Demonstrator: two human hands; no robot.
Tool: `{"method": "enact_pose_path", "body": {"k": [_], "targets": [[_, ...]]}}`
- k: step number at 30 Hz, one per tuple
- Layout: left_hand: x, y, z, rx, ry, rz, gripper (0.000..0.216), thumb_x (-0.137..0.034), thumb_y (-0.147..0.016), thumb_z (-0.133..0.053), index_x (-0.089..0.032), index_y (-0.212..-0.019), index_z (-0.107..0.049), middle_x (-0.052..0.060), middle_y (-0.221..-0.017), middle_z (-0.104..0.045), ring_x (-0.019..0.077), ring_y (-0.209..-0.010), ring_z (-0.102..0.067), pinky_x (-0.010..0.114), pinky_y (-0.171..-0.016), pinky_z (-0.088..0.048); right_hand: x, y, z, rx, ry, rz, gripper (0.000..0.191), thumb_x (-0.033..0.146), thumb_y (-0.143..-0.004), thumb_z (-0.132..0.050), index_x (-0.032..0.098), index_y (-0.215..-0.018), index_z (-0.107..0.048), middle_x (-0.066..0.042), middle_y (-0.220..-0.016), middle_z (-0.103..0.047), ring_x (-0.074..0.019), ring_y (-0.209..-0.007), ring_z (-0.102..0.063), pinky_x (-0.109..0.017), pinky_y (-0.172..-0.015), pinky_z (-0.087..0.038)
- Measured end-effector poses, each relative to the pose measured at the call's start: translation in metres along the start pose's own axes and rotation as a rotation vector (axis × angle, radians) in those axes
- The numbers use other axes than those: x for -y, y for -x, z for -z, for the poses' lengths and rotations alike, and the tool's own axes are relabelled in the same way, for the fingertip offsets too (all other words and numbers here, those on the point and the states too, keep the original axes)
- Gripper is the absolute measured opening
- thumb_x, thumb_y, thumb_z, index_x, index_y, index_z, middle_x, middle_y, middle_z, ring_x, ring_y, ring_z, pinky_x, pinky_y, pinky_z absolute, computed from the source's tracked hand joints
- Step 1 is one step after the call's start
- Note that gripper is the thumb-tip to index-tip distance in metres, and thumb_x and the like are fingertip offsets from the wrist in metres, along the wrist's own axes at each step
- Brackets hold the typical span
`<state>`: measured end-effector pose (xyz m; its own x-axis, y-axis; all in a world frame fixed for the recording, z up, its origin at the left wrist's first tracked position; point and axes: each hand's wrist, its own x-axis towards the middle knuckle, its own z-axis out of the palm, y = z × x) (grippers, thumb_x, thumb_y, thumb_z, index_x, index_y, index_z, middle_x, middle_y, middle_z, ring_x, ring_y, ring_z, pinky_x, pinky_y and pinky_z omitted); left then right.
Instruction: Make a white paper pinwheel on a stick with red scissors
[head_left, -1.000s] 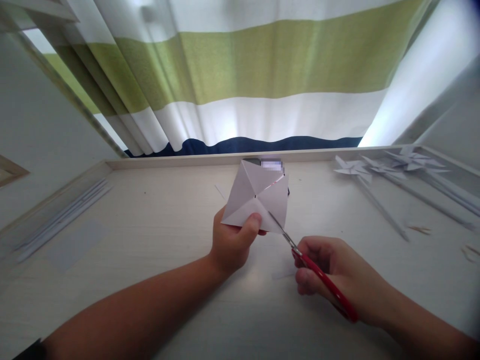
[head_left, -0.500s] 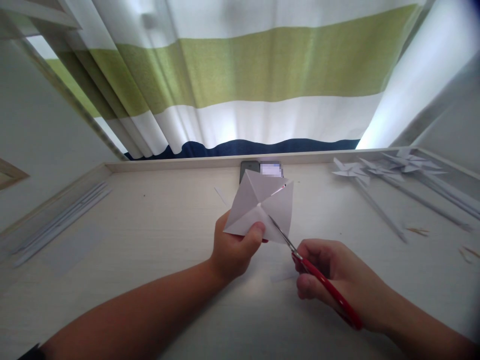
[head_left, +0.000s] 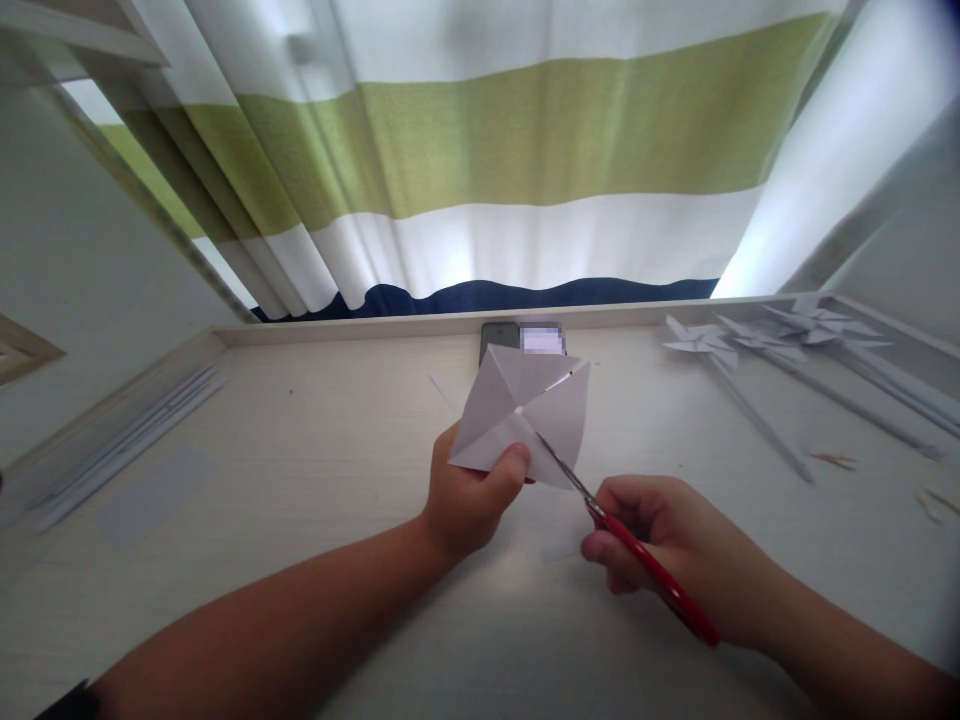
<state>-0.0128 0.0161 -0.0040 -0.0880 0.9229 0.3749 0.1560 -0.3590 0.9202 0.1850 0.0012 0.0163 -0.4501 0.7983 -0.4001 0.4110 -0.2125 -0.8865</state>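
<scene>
My left hand (head_left: pixel 469 495) pinches the lower corner of a white square of paper (head_left: pixel 517 410), creased along both diagonals and held up over the table. A slit shows along the crease toward its right corner. My right hand (head_left: pixel 660 545) grips red-handled scissors (head_left: pixel 637 560); their metal blades reach into the paper's lower edge, pointing at its centre.
Finished white paper pinwheels on sticks (head_left: pixel 757 345) lie at the table's back right. Several white paper rods (head_left: pixel 127 435) and a grey sheet (head_left: pixel 154 495) lie at the left. A phone (head_left: pixel 499 335) rests behind the paper by the curtain. Small scraps (head_left: pixel 832 460) lie at the right.
The paper and my left hand have shifted slightly right and down. The scissors have closed along the lower crease, blades deeper toward the centre.
</scene>
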Motion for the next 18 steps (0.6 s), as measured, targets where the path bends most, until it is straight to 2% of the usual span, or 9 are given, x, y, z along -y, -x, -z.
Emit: {"method": "enact_pose_path", "body": {"k": [10, 18], "targets": [[0.0042, 0.0023, 0.0013, -0.054, -0.082, 0.018, 0.016, -0.024, -0.073, -0.064, -0.015, -0.062, -0.058, 0.000, -0.057, -0.057, 0.0131, -0.054, -0.054, 0.022, -0.054, -0.046, 0.0053, 0.0014, 0.0014, 0.016, 0.047, 0.000, 0.030, 0.039, -0.072, -0.073, 0.019, -0.065, -0.052, 0.001, -0.055, -0.060, -0.0144, -0.054, -0.058, -0.024, -0.052, -0.042], [0.0064, 0.0020, 0.0023, -0.037, -0.057, 0.000, 0.017, -0.025, -0.074, -0.064, -0.015, -0.063, -0.058, 0.000, -0.057, -0.056, 0.0127, -0.054, -0.052, 0.022, -0.054, -0.045, 0.0043, -0.0016, 0.0014, 0.017, 0.059, 0.008, 0.030, 0.040, -0.073, -0.072, 0.019, -0.066, -0.052, 0.002, -0.055, -0.059, -0.0139, -0.054, -0.056, -0.024, -0.052, -0.041]]}}
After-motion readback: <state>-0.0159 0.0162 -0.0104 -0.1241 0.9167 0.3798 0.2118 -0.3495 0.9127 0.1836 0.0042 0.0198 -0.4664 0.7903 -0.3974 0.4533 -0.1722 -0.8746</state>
